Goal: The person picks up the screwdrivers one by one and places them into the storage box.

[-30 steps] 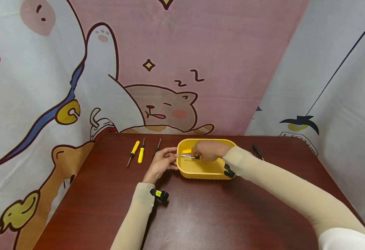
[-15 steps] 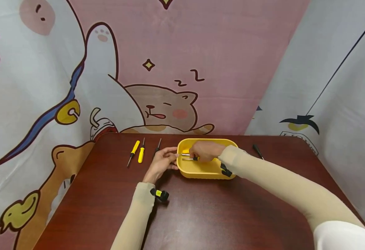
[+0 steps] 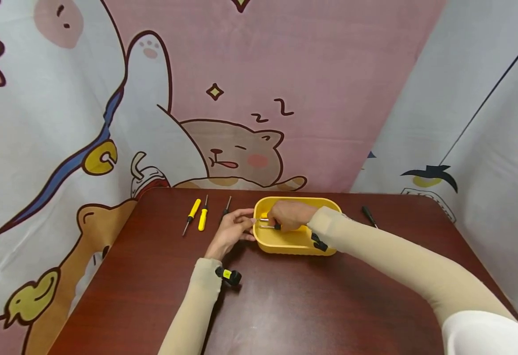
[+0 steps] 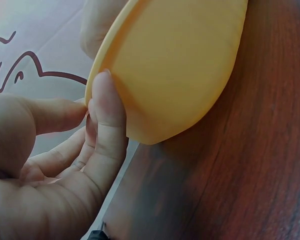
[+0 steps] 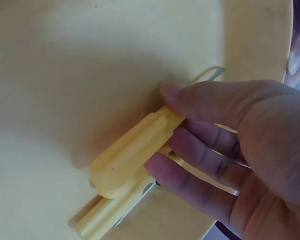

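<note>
A yellow plastic basket (image 3: 300, 250) stands near the back edge of the table. My left hand (image 3: 229, 234) pinches its left-end rim between thumb and fingers, as the left wrist view shows on the basket wall (image 4: 180, 65). My right hand (image 3: 292, 215) reaches down inside it. In the right wrist view that hand (image 5: 255, 135) holds a yellow-handled screwdriver (image 5: 132, 155) between thumb and fingertips, low over the basket floor. Beneath it lies another yellow handle (image 5: 102, 220). Metal shafts (image 3: 266, 227) point toward the basket's left end; the fingers partly hide these tools.
Left of the basket on the brown table (image 3: 259, 305) lie a yellow-and-black screwdriver (image 3: 192, 215), a yellow screwdriver (image 3: 203, 218) and a black one (image 3: 226, 211) partly behind my left hand. A black-handled screwdriver (image 3: 367, 215) lies to the right. A cartoon curtain (image 3: 329, 98) hangs behind.
My right hand has moved slightly left inside the basket, and the shafts there have shifted a little. The left hand keeps its place on the rim. The head view has turned slightly.
</note>
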### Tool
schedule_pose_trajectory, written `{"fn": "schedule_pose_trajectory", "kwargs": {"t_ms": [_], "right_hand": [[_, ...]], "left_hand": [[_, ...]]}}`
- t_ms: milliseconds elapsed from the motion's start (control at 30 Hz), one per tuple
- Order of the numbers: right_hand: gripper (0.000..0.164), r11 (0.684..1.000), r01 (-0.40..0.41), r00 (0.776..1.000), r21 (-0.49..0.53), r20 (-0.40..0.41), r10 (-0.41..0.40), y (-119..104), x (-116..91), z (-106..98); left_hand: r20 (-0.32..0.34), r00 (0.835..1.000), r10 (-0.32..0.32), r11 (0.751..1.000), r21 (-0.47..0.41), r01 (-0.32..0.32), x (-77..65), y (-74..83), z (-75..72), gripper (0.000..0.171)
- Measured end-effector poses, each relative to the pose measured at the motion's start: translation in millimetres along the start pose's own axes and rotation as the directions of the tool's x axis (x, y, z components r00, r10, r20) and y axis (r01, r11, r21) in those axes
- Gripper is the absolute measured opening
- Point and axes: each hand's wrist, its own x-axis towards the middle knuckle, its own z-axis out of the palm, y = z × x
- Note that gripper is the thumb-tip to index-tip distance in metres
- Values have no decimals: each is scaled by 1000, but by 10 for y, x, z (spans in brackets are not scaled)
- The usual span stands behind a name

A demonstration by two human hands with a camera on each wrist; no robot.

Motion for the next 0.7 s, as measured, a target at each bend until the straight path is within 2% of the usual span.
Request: {"fn": "schedule_pose_trajectory", "kwargs": {"t_ms": [367,700], "right_hand": [[14,1000,-15,1000,-15,-7,15,26,3,38],[15,999,-28,1000,24,-10,28,11,-29,12]], "left_hand": [[-12,1000,-11,1000,21,12,-4,-3,2,38],[-11,1000,-1,1000,23,2,-12,-1,3,38]]}}
